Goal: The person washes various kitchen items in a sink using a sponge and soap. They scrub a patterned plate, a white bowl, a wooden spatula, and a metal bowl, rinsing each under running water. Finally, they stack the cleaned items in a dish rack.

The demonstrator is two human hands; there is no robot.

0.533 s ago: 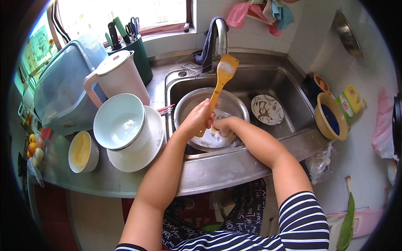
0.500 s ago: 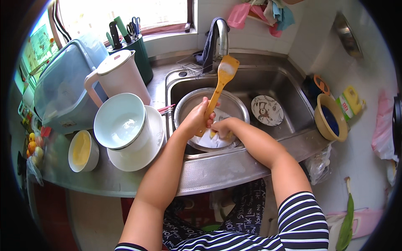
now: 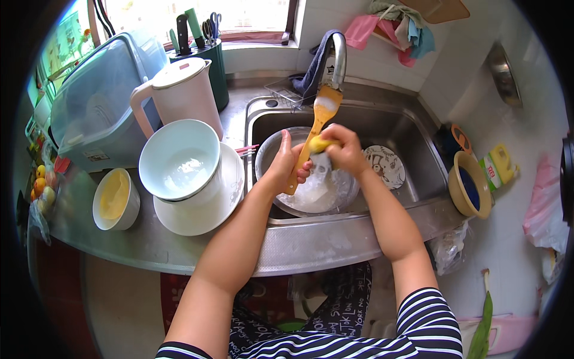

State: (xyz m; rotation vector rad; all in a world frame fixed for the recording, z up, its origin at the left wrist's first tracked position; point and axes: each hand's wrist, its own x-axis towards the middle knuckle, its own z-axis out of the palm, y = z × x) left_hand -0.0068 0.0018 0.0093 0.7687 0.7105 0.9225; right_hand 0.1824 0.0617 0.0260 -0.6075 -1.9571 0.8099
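My left hand [image 3: 288, 163] is closed round the handle of a wooden spatula [image 3: 318, 122], which tilts up toward the faucet and carries white foam on its blade. In my right hand [image 3: 345, 149] is a yellow sponge [image 3: 323, 143], held against or right beside the spatula's handle. Below both hands a round metal basin [image 3: 353, 194] stands in the sink, with foamy, cloudy water and something whitish in it. A patterned plate [image 3: 385, 166] lies on the sink's floor, right of the basin and partly behind my right wrist.
Left of the sink [image 3: 412, 113], pale bowls [image 3: 179, 160] sit stacked on a white plate [image 3: 224, 206]. A smaller bowl [image 3: 116, 200], a pink kettle [image 3: 185, 96] and a knife block [image 3: 218, 75] are nearby. The faucet [image 3: 339, 57] arches behind the spatula. A tan bowl [image 3: 463, 185] stands at right.
My right hand has come up out of the basin with the sponge and reached the spatula's handle. My left hand still holds the spatula. The view has shifted slightly.
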